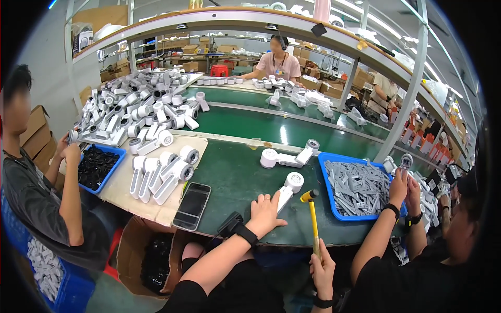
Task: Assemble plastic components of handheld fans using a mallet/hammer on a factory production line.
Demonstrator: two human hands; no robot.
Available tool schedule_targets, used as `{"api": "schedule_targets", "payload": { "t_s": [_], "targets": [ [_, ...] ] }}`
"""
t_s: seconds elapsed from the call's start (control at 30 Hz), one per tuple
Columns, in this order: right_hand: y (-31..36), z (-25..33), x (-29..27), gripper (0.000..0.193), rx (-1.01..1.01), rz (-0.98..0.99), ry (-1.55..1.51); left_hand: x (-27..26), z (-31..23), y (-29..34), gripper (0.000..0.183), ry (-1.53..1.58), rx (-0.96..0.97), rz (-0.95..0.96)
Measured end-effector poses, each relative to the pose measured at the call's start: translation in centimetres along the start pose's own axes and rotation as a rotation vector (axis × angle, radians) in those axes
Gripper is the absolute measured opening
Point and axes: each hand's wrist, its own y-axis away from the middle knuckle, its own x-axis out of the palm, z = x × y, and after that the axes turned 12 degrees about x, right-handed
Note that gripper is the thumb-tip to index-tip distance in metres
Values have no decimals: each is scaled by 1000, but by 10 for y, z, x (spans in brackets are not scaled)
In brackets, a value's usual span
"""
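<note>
A white handheld fan (294,182) with a round, grilled head lies on the green bench. My left hand (264,215) rests over its handle, pressing it to the surface with the thumb out to the side; part of the handle is hidden beneath. My right hand (322,267) grips a hammer (313,221) by the lower end of its yellow handle, below the bench edge. The hammer's black and yellow head is raised just right of the fan, apart from it. Two more white fans (286,159) lie beyond my left hand.
A blue tray (334,208) of grey plastic strips stands at right; a phone (192,206) and several fans (162,177) lie left. Farther left are a large fan heap (141,104) and a tray of black parts (97,166). Co-workers sit on both sides and opposite.
</note>
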Motion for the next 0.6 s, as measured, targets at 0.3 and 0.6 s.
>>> {"api": "schedule_targets", "payload": {
  "t_s": [0.3, 0.6],
  "targets": [
    [15, 16, -4, 55, 8, 122, -31, -26, 33, 41, 32, 398, 33, -255],
    [4, 55, 24, 54, -296, 279, 320, -18, 65, 87, 25, 251, 50, -531]
  ]
}}
